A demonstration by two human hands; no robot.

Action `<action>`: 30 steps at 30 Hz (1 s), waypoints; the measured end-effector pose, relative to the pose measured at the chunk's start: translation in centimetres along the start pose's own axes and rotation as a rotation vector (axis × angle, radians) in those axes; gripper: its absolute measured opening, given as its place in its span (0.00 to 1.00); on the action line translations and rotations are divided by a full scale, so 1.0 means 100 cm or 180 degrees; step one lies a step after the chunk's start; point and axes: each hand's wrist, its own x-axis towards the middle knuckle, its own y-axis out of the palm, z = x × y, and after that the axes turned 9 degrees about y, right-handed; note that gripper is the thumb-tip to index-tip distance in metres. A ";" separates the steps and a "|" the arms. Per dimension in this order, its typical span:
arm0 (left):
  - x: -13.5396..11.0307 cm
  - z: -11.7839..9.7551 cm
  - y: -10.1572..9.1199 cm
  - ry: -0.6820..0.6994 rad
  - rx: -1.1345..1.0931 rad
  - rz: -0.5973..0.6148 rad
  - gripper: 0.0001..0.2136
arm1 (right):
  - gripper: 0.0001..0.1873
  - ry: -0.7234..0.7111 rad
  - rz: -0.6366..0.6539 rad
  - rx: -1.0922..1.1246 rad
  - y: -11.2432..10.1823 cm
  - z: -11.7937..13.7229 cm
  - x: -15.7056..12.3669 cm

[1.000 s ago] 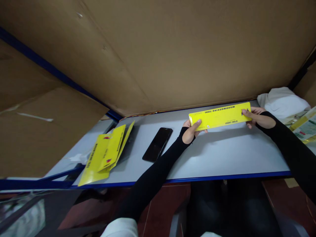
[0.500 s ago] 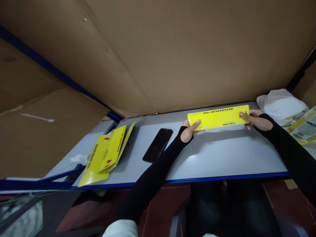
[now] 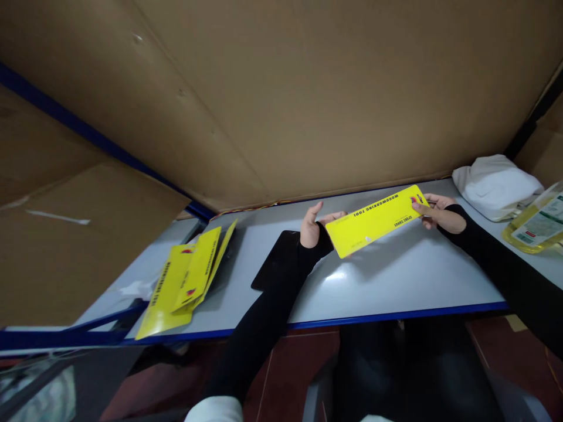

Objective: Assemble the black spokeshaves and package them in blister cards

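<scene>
Card (image 3: 376, 221) hung tilted above the worktop (image 3: 396, 281), and only my right hand (image 3: 440, 212) had it: thumb and fingers (image 3: 419, 206) were pinched shut on its far, upper end. My left hand (image 3: 313, 225) was open, its fingers spread and empty, just beside the card's lower corner; I could not tell whether they brushed the edge.

With a single pinch at one end, I judged the long card could sag, swing or slip out from between my right fingers, since nothing supported the low end. If it dropped, it would likely land on the bare worktop under my left fingers, or slide toward the phone (image 3: 275, 264), which lay just below and behind my left wrist. A careless sweep of that arm could also nudge the phone toward the blue front edge.

Further left of my left fingers, well apart, lay a loose pile of yellow cards (image 3: 182, 284) overhanging the edge; beyond my right fingers sat a white cloth (image 3: 495, 184) and a bottle (image 3: 534, 228).
</scene>
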 end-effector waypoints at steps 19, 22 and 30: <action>-0.027 0.016 0.038 -0.1522 0.0580 0.0825 0.27 | 0.31 0.0249 0.0006 -0.0060 0.011 -0.012 0.012; -0.031 0.022 0.039 -0.1449 0.0762 0.0789 0.30 | 0.32 0.0163 0.0072 0.0013 0.010 -0.018 0.009; -0.029 0.018 0.037 -0.1473 0.0835 0.1182 0.33 | 0.30 0.0224 -0.0358 0.0227 -0.004 -0.026 0.030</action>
